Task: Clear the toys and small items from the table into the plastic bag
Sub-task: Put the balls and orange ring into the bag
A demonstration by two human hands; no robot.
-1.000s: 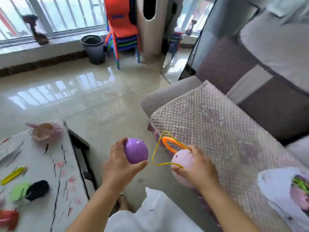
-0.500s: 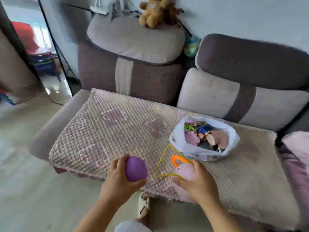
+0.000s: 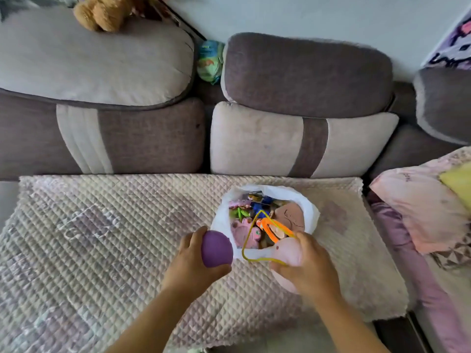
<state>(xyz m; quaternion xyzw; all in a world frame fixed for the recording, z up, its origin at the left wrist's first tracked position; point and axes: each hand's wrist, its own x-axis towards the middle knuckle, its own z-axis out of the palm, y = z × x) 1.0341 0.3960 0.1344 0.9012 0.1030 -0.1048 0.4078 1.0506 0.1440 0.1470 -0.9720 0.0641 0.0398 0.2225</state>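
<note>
A white plastic bag (image 3: 311, 212) sits open on the quilted sofa cover, filled with several small toys. My left hand (image 3: 190, 261) grips a purple ball (image 3: 216, 248) just left of the bag's near rim. My right hand (image 3: 307, 270) holds a pale pink rounded toy (image 3: 286, 252) together with an orange loop (image 3: 270, 229) and a yellow cord loop (image 3: 251, 234). Those loops hang over the bag's opening. The table is out of view.
The quilted cover (image 3: 102, 238) spreads over the sofa seat, with grey and beige back cushions (image 3: 267, 141) behind. A brown plush toy (image 3: 102, 11) lies on top at the far left. Pink bedding (image 3: 420, 212) is piled at the right.
The view swung from the floor and table to the sofa. Both hands, still holding their toys, have come right up to the bag, and the loops now hang over its opening.
</note>
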